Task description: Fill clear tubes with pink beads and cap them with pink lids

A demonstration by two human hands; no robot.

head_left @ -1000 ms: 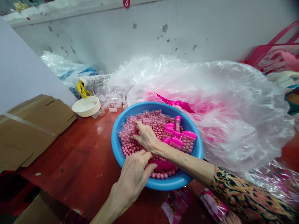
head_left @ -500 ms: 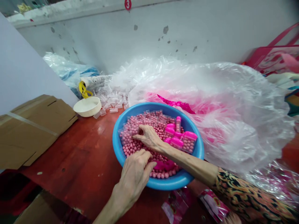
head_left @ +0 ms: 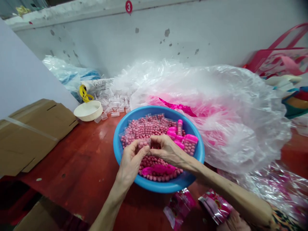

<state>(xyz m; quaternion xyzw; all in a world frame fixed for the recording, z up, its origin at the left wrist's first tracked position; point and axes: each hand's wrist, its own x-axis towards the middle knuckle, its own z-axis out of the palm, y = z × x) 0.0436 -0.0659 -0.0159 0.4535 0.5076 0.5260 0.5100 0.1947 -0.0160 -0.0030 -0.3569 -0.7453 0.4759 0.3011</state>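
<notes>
A blue basin (head_left: 168,187) holds many loose pink beads (head_left: 158,177) and small clear containers filled with beads (head_left: 146,126). Over it, my left hand (head_left: 131,160) pinches a small clear container of beads (head_left: 143,143) between thumb and fingers. My right hand (head_left: 168,149) meets it from the right, thumb and fingertips closed at the container's end. Bead-filled containers with bright pink caps (head_left: 191,138) lie on the basin's right side. Below my hands, a bright pink piece (head_left: 158,169) rests on the beads; its kind is unclear.
Beyond the basin are a large clear plastic bag (head_left: 235,93) with pink contents and a heap of clear tubes (head_left: 117,104). A white round dish (head_left: 88,111) and flattened cardboard (head_left: 36,134) stand left. Shiny pink packets (head_left: 179,205) lie in front, with skin partly visible beside them.
My right hand has drawn back from the beads toward my left hand. My left hand has risen slightly, and a bead-filled container now shows between both hands. The view has shifted slightly.
</notes>
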